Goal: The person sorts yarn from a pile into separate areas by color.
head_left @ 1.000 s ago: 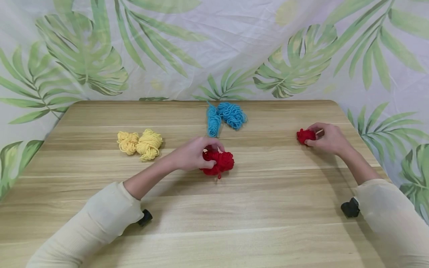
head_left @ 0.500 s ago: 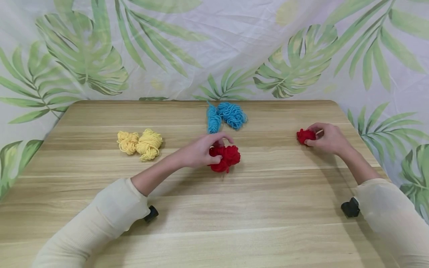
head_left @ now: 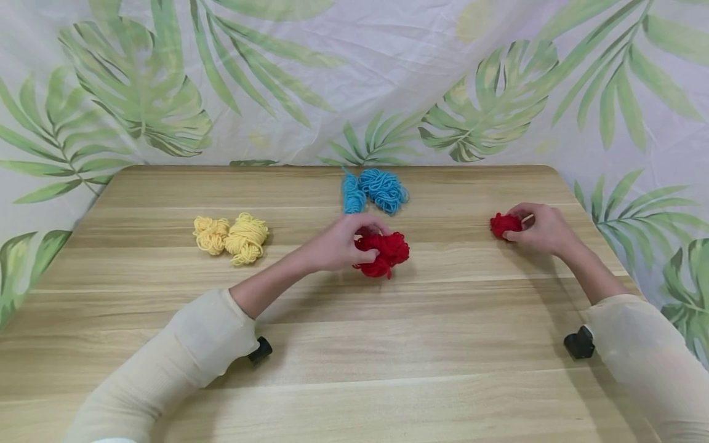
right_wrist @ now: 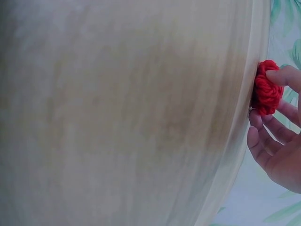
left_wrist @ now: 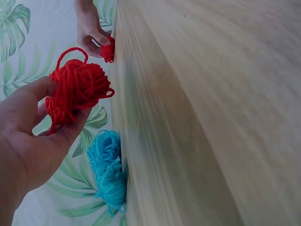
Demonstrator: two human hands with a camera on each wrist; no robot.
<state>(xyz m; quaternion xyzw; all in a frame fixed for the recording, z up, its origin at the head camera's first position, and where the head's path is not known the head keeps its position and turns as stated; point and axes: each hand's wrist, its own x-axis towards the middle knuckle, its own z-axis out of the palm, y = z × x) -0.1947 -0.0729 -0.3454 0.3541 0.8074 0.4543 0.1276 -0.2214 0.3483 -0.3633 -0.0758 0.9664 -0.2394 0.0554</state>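
Observation:
A larger red yarn bundle (head_left: 391, 251) is pinched between the thumb and fingers of my left hand (head_left: 346, 243), near the middle of the table. In the left wrist view this red yarn (left_wrist: 77, 89) is held off the tabletop, with a loop standing out at its top. My right hand (head_left: 540, 229) pinches a smaller red yarn bundle (head_left: 505, 226) at the right side of the table. In the right wrist view the small red yarn (right_wrist: 268, 89) touches the table surface, thumb on one side and fingers on the other.
Two blue yarn bundles (head_left: 382, 191) lie side by side at the back edge, just behind my left hand. Two yellow yarn bundles (head_left: 246, 239) lie touching on the left. The wooden table (head_left: 443, 344) ends at a leaf-print cloth (head_left: 376, 74).
My left hand has moved right and away from me, carrying the larger red yarn toward the smaller one. The right hand and its yarn have stayed in place.

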